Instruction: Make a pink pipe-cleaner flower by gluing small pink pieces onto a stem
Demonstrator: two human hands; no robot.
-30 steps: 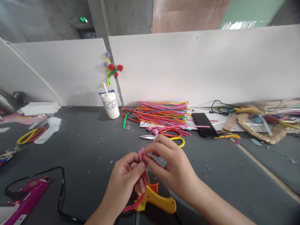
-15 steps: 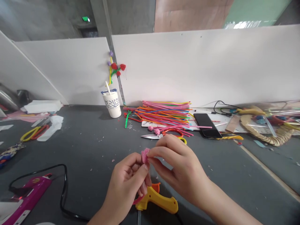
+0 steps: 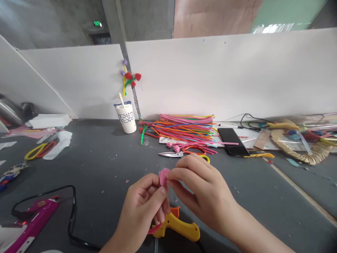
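Observation:
A small pink pipe-cleaner bundle (image 3: 163, 176), curled into a fuzzy clump, is held up above the table between both hands. My left hand (image 3: 147, 203) pinches it from the left with thumb and forefinger, its other fingers curled. From the right, the fingertips of my right hand (image 3: 202, 186) press on the clump's side. A pink strand (image 3: 155, 229) shows below my left hand. Under the hands lies a yellow hot glue gun (image 3: 181, 227) with an orange trigger, partly hidden by my left hand. Scissors (image 3: 171, 154) and two pink balls (image 3: 176, 149) are just beyond.
A pile of coloured pipe cleaners (image 3: 184, 128) lies at the wall, between a white cup (image 3: 126, 117) with a straw and a black phone (image 3: 233, 140). At left are a magenta power strip (image 3: 37, 223) and its black cable (image 3: 73, 211). A woven ring (image 3: 295, 153) sits right.
Both hands keep nearly the same place and grip on the pink clump. The view has shifted slightly.

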